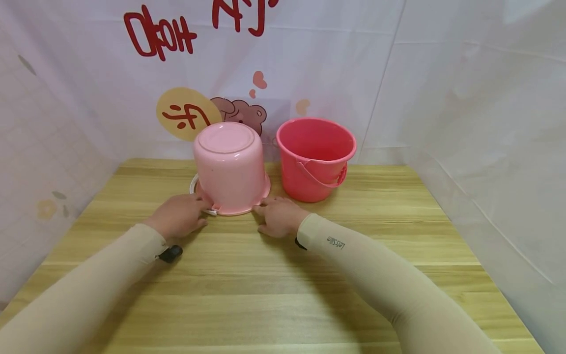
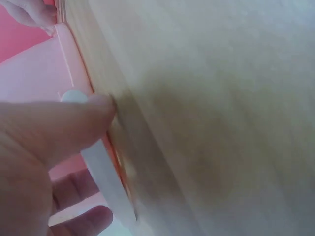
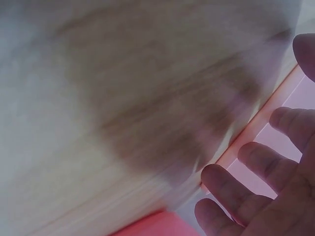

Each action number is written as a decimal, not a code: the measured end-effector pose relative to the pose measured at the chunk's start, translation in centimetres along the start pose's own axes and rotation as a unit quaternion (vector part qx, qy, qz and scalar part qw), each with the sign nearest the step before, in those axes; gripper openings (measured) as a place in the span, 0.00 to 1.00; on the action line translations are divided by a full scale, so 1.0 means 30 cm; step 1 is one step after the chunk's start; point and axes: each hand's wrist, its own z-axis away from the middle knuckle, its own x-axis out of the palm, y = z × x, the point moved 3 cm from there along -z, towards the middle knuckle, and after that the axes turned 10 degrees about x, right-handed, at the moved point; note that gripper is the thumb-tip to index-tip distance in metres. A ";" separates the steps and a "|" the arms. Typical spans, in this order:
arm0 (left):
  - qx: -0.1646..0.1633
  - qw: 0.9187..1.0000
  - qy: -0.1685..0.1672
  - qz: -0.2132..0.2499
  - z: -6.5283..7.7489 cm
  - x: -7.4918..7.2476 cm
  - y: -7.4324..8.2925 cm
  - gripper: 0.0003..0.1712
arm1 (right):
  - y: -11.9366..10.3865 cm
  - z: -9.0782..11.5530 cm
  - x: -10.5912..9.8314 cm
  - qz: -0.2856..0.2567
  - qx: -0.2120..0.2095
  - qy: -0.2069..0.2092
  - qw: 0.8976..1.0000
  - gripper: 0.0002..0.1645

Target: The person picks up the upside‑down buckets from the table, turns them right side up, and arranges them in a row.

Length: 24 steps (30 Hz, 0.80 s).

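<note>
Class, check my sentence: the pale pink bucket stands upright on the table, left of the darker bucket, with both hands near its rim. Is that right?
Not upright: the head view shows the pale pink bucket upside down on the table, left of the darker bucket, with the left hand and right hand near its rim.

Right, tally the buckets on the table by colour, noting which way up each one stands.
Pale pink bucket, upside down: 1
Deep pinkish-red bucket, upright: 1
Total: 2 buckets
</note>
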 end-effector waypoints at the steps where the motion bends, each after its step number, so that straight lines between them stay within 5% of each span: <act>1: -0.003 1.000 0.002 0.002 -0.003 0.004 -0.002 0.18 | 0.000 0.000 0.001 -0.002 0.000 -0.001 1.000 0.43; 10: -0.002 0.997 0.082 0.001 -0.022 0.007 0.011 0.03 | 0.004 -0.007 0.003 -0.017 0.006 -0.010 1.000 0.43; 20: -0.023 0.997 0.070 0.001 -0.022 0.004 0.020 0.04 | 0.012 -0.014 0.002 -0.034 0.012 -0.007 0.999 0.43; 24: -0.028 0.996 0.081 0.010 -0.018 0.001 0.017 0.06 | 0.015 -0.022 -0.001 -0.029 0.007 0.028 0.999 0.40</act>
